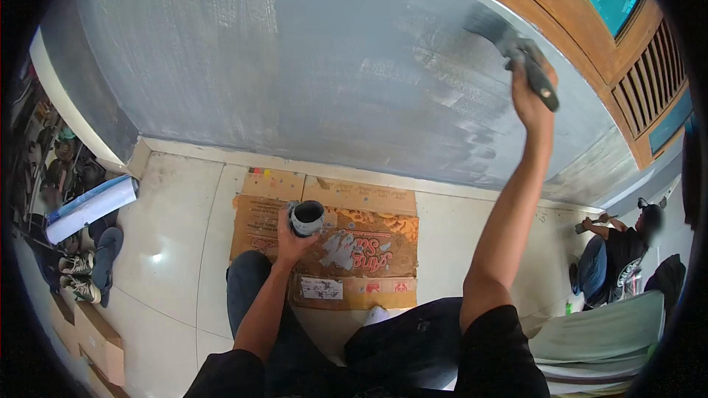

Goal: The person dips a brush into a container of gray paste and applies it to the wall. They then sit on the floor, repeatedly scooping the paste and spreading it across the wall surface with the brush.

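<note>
My right hand (532, 81) is raised to the upper right, closed around the dark handle of a wide paintbrush (490, 27). The brush's bristles meet the grey wall (339, 44) just below the wooden frame. Streaks and patches of differing grey show on the wall around it. Low in front of me, my left hand (293, 242) grips a small paint-smeared cup (306, 227) with dark contents. Under that cup, a flattened cardboard box (369, 232) with paint smears covers part of the floor.
Wooden window frame (582, 29) borders the wall's top right. At far right a person (616, 254) crouches by the wall, near draped pale cloth (605, 332). Left are shoes (82, 276), a rolled sheet (92, 210) and a cardboard box (99, 343) on the tiled floor (173, 239).
</note>
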{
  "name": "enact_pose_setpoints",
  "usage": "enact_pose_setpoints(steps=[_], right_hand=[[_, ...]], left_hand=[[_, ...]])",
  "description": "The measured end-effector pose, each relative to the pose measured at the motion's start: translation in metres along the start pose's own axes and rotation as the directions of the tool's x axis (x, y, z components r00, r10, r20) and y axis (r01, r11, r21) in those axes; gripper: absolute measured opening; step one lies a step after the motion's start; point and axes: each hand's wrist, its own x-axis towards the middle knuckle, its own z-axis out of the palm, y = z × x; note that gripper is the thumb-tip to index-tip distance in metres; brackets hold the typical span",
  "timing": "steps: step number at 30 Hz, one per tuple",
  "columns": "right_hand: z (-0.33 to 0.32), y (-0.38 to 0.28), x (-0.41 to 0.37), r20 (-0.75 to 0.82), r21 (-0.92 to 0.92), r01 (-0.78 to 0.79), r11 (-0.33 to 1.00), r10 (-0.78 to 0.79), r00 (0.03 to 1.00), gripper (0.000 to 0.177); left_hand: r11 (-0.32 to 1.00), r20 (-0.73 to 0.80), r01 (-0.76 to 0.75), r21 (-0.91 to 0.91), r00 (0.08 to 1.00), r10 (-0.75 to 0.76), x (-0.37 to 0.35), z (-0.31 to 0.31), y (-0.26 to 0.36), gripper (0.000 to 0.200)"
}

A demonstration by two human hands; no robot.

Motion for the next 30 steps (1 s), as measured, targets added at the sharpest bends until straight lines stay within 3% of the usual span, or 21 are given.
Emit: enact_pose_setpoints(steps=[2, 3, 5, 6, 8, 10, 12, 15, 16, 18, 19, 21, 22, 24, 29, 30], right_hand=[[-0.022, -0.011, 0.002, 0.053, -0.066, -0.161, 0.985, 0.165, 0.985, 0.022], [-0.027, -0.018, 0.002, 0.082, 0.021, -0.185, 0.982, 0.183, 0.980, 0.021], [-0.016, -0.056, 0.010, 0.051, 0.035, -0.145, 0.989, 0.143, 0.988, 0.021], [0.000, -0.066, 0.013, 0.054, 0.147, -0.053, 0.988, 0.046, 0.998, 0.021], [0.045, -0.081, 0.020, 0.038, 0.278, 0.095, 0.956, -0.109, 0.993, 0.024], [0.089, -0.113, 0.028, 0.100, 0.366, 0.142, 0.920, -0.191, 0.977, 0.021], [0.125, -0.139, 0.041, 0.179, 0.490, -0.018, 0.872, -0.080, 0.981, 0.018], [0.158, -0.151, 0.057, 0.207, 0.516, -0.031, 0.856, -0.090, 0.974, 0.016], [0.163, -0.149, 0.059, 0.214, 0.515, -0.026, 0.857, -0.099, 0.972, 0.016], [0.165, -0.137, 0.061, 0.128, 0.338, 0.138, 0.931, -0.191, 0.973, 0.017], [0.159, -0.128, 0.057, 0.134, 0.332, 0.138, 0.933, -0.191, 0.972, 0.017], [0.134, -0.111, 0.040, 0.073, 0.118, 0.162, 0.980, -0.171, 0.983, 0.018], [0.120, -0.108, 0.033, 0.076, 0.114, 0.163, 0.980, -0.172, 0.982, 0.018], [0.099, -0.109, 0.022, 0.123, 0.021, 0.021, 1.000, -0.023, 0.992, 0.018], [0.104, -0.149, 0.033, 0.190, 0.191, -0.007, 0.982, -0.030, 0.981, 0.019], [0.117, -0.154, 0.042, 0.185, 0.227, 0.116, 0.967, -0.159, 0.970, 0.020]], left_hand=[[0.981, 0.049, -0.109, 0.158, 0.994, 0.102, 0.003, -0.001, -0.024, 0.082], [0.983, 0.041, -0.105, 0.151, 0.994, 0.100, 0.002, 0.001, -0.023, 0.082], [0.991, 0.057, -0.102, 0.085, 0.994, 0.098, 0.004, -0.001, -0.017, 0.079], [0.991, 0.045, -0.104, 0.087, 0.994, 0.100, 0.005, -0.007, -0.016, 0.079], [0.983, 0.082, -0.113, 0.144, 0.991, 0.102, 0.008, -0.015, -0.017, 0.081], [0.970, 0.063, -0.129, 0.208, 0.991, 0.118, 0.010, -0.019, -0.013, 0.082], [0.952, 0.049, -0.141, 0.270, 0.990, 0.133, 0.013, -0.021, -0.004, 0.084], [0.957, 0.044, -0.156, 0.246, 0.988, 0.150, 0.016, -0.022, 0.002, 0.086], [0.958, 0.039, -0.152, 0.244, 0.988, 0.147, 0.016, -0.021, -0.004, 0.087], [0.961, 0.035, -0.146, 0.233, 0.989, 0.142, 0.016, -0.020, -0.010, 0.087], [0.956, 0.047, -0.145, 0.257, 0.989, 0.137, 0.016, -0.020, -0.010, 0.088], [0.951, 0.063, -0.145, 0.275, 0.989, 0.133, 0.016, -0.019, -0.008, 0.089], [0.957, 0.049, -0.166, 0.237, 0.986, 0.159, 0.016, -0.018, -0.006, 0.089], [0.963, 0.026, -0.187, 0.193, 0.982, 0.185, 0.016, -0.016, -0.005, 0.090], [0.960, 0.036, -0.169, 0.222, 0.986, 0.165, 0.014, -0.017, 0.006, 0.089], [0.961, 0.036, -0.168, 0.222, 0.986, 0.164, 0.014, -0.017, 0.002, 0.089]])
